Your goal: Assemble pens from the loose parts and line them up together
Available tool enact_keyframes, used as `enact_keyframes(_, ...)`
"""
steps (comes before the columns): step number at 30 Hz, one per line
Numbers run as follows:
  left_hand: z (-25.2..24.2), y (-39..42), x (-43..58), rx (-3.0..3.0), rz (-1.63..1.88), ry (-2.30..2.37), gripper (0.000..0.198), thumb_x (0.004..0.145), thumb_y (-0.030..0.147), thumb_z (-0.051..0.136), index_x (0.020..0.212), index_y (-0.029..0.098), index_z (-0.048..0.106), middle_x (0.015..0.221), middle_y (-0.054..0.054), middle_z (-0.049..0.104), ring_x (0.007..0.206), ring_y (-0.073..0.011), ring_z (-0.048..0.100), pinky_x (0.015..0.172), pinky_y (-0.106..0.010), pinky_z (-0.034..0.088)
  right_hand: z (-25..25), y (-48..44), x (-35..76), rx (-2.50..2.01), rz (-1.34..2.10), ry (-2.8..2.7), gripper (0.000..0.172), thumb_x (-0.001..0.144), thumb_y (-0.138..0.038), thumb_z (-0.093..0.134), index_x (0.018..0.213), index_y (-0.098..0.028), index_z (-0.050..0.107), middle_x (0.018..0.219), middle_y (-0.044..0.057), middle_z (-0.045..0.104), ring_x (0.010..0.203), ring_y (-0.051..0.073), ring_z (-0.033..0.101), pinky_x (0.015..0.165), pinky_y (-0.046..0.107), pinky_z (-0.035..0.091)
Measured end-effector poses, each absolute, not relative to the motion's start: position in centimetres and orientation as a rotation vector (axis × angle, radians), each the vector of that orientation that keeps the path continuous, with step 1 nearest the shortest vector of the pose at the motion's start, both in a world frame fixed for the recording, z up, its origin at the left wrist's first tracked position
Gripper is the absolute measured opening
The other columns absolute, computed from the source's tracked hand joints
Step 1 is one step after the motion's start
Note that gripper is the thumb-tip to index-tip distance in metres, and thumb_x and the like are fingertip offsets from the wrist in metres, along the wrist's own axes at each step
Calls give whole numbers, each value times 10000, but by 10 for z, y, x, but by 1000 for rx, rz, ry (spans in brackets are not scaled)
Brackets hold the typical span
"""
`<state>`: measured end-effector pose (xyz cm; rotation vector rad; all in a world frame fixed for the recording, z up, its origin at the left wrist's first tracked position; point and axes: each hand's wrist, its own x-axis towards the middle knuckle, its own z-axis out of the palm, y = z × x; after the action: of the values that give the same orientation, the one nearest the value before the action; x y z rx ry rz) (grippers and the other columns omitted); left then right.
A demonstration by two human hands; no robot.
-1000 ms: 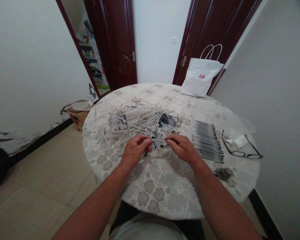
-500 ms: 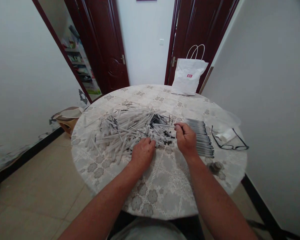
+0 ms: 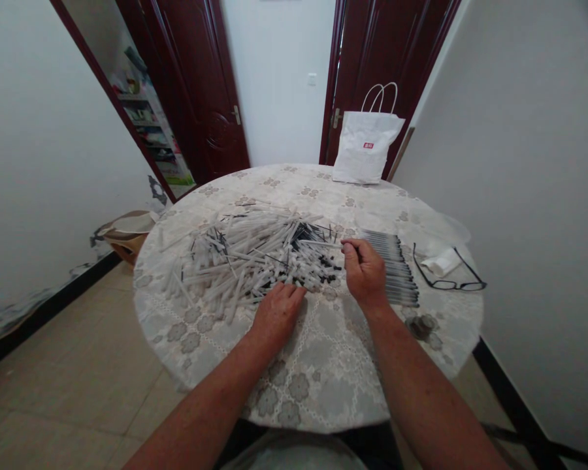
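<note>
A wide heap of translucent white pen tubes (image 3: 240, 267), mixed with thin black pieces (image 3: 304, 235) that look like refills, lies across the table. At its near edge, my left hand (image 3: 280, 312) rests palm down with loosely bent fingers. Its fingertips are partly hidden against the heap, and no held thing shows. My right hand (image 3: 365, 271) is closed in a pinch on one end of a pale pen tube (image 3: 321, 244), which points left over the heap. Beside that hand lies a neat row of tubes with dark insides (image 3: 392, 264), partly covered by it.
Black-framed glasses (image 3: 448, 284) and a crumpled white packet (image 3: 441, 262) lie at the right. A small dark object (image 3: 421, 326) sits near my right forearm. A white paper bag (image 3: 367, 147) stands at the back of the round, cloth-covered table (image 3: 318, 391).
My left hand has shifted slightly towards me, off the heap's near edge. The right hand keeps its pinch on the tube in about the same spot. The view has tilted slightly.
</note>
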<state>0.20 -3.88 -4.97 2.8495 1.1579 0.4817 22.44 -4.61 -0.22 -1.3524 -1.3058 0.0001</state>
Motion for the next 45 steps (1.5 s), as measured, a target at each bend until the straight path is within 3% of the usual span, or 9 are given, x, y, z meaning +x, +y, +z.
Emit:
enact_keyframes(6, -61, -48, -3, 2696, 669, 1133, 398, 907, 86, 498, 1270, 194, 620, 1377, -146, 578, 1175, -258, 600, 961, -373, 509, -3, -46, 223, -1350, -2, -1328, 239, 997, -345, 508, 1013, -212, 706, 904, 58, 701, 838, 215, 644, 800, 342, 490)
enact_keyframes(11, -55, -49, -2, 2686, 544, 1196, 171, 908, 117, 514, 934, 165, 676, 1091, -135, 668, 981, -243, 634, 870, -355, 522, -3, -47, 223, -1364, 12, -1311, 256, 998, -358, 505, 1019, -207, 710, 874, 54, 692, 801, 208, 633, 769, 337, 483)
enact_keyframes(13, -54, -48, -3, 2724, 546, 1214, 156, 919, 125, 509, 896, 175, 654, 980, -117, 667, 947, -243, 617, 857, -359, 512, -4, -47, 223, -1372, 44, -1291, 268, 995, -376, 504, 1021, -207, 711, 847, 51, 683, 770, 203, 622, 729, 328, 477)
enact_keyframes(20, -50, -45, -9, 2663, 701, 1215, 154, 966, 185, 490, 1053, 193, 617, 992, -100, 668, 941, -226, 602, 853, -355, 488, -9, -45, 223, -1375, 164, -1215, 282, 997, -414, 498, 1021, -212, 693, 726, 10, 613, 688, 181, 578, 644, 290, 436)
enact_keyframes(26, -48, -44, -8, 2824, 497, 1100, 113, 958, 203, 538, 960, 199, 651, 979, -94, 656, 953, -238, 579, 868, -362, 483, -11, -44, 222, -1383, 173, -1235, 297, 994, -418, 497, 1029, -199, 696, 752, 17, 628, 675, 174, 568, 644, 287, 434)
enact_keyframes(33, -55, -44, -8, 2807, 470, 1132, 142, 957, 175, 537, 1007, 199, 667, 952, -95, 662, 942, -245, 590, 843, -367, 499, -11, -45, 222, -1377, 142, -1224, 305, 993, -419, 492, 1025, -198, 699, 738, 11, 614, 676, 171, 561, 645, 288, 433)
enact_keyframes(39, -47, -45, -11, 2361, 913, 1020, 265, 980, 203, 499, 1210, 182, 628, 1130, -124, 670, 1059, -233, 631, 939, -381, 503, -10, -44, 220, -1308, 235, -1149, 279, 986, -425, 509, 1008, -204, 679, 660, -20, 567, 571, 143, 514, 557, 268, 401)
enact_keyframes(41, -42, -42, -13, 2034, 1063, 1011, 273, 977, 256, 529, 1225, 193, 626, 1101, -106, 683, 993, -206, 665, 897, -349, 520, -11, -44, 221, -1248, 304, -1122, 259, 985, -420, 512, 978, -208, 661, 612, -39, 530, 535, 132, 486, 530, 256, 381)
enact_keyframes(45, -37, -30, -20, 1423, 1178, 1042, 329, 854, 356, 722, 1138, 196, 672, 910, -45, 706, 666, -131, 623, 617, -253, 487, -11, -47, 222, -1195, 424, -1189, 229, 981, -404, 533, 941, -208, 644, 586, -50, 522, 513, 120, 468, 515, 245, 363)
